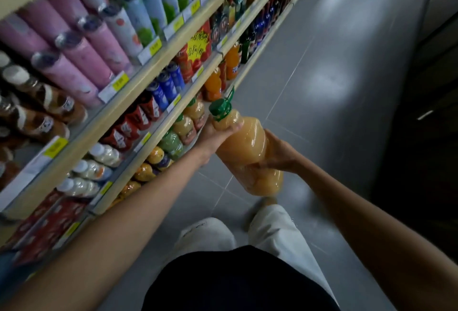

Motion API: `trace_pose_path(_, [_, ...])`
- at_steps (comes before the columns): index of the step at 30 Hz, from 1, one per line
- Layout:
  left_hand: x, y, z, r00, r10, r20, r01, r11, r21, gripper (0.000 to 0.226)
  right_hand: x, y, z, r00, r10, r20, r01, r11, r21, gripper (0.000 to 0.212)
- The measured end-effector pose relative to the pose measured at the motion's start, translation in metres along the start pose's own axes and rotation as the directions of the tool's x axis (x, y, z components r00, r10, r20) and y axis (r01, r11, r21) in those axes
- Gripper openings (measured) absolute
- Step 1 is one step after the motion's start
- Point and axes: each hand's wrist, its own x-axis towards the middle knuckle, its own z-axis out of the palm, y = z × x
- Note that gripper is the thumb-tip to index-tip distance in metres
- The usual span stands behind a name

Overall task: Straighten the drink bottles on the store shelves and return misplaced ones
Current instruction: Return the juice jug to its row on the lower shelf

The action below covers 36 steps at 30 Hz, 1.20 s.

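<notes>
Head view: juice bottle (245,147), green cap, was held tilted in the aisle, just off the lower shelf (173,125). Left hand (215,135) had fingers curled round the neck; right hand (278,156) wrapped the lower body, fingertips hidden behind the bottle. Step looked like returning a misplaced bottle (similar pale-juice bottles (190,117) sat right beside). Next move likely needs uprighting it and finding a gap in that row.

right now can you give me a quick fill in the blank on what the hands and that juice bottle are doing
1. The juice bottle has a ____ cap.
2. The left hand holds the bottle near its ____.
3. The right hand holds the bottle's ____ half.
4. The bottle is held over the ____, not resting on a shelf.

Missing words: green; neck; lower; floor
</notes>
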Motion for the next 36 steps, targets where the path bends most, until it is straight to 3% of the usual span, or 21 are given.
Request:
trace_pose_path(7, [0.127, 0.026, 0.021, 0.994, -0.109, -0.011, 0.108, 0.993, -0.049, 0.046, 0.142, 0.035, -0.087, 0.982, -0.104, 0.157, 0.115, 0.992, -0.057, 0.108])
trace_pose_path(10, [0.173, 0.037, 0.039, 0.975, -0.163, -0.153, 0.151, 0.985, -0.088, 0.05, 0.206, 0.048, -0.126, 0.957, -0.121, 0.264, 0.158, 0.98, -0.122, 0.113])
trace_pose_path(14, [0.224, 0.052, 0.067, 0.888, -0.204, -0.412, 0.161, 0.977, -0.138, 0.05, 0.282, 0.054, -0.178, 0.878, -0.218, 0.427, 0.283, 0.954, -0.096, 0.108])
trace_pose_path(17, [0.256, 0.058, 0.087, 0.852, -0.218, -0.476, 0.115, 0.965, -0.236, 0.049, 0.329, 0.057, -0.206, 0.808, -0.306, 0.504, 0.416, 0.901, -0.121, 0.105])
trace_pose_path(20, [0.284, 0.057, 0.105, 0.823, -0.255, -0.507, 0.094, 0.943, -0.32, 0.058, 0.365, 0.068, -0.218, 0.775, -0.287, 0.563, 0.432, 0.891, -0.141, 0.109])
trace_pose_path(23, [0.316, 0.042, 0.111, 0.791, -0.308, -0.528, 0.104, 0.919, -0.381, 0.06, 0.401, 0.083, -0.214, 0.742, -0.264, 0.617, 0.42, 0.9, -0.12, 0.11])
trace_pose_path(26, [0.352, 0.007, 0.108, 0.773, -0.332, -0.541, 0.102, 0.906, -0.411, 0.047, 0.44, 0.106, -0.194, 0.728, -0.235, 0.644, 0.406, 0.905, -0.129, 0.108])
trace_pose_path(36, [0.479, -0.173, 0.09, 0.731, -0.293, -0.617, 0.032, 0.917, -0.397, 0.041, 0.587, 0.228, -0.072, 0.686, -0.327, 0.65, 0.536, 0.831, -0.148, 0.108])
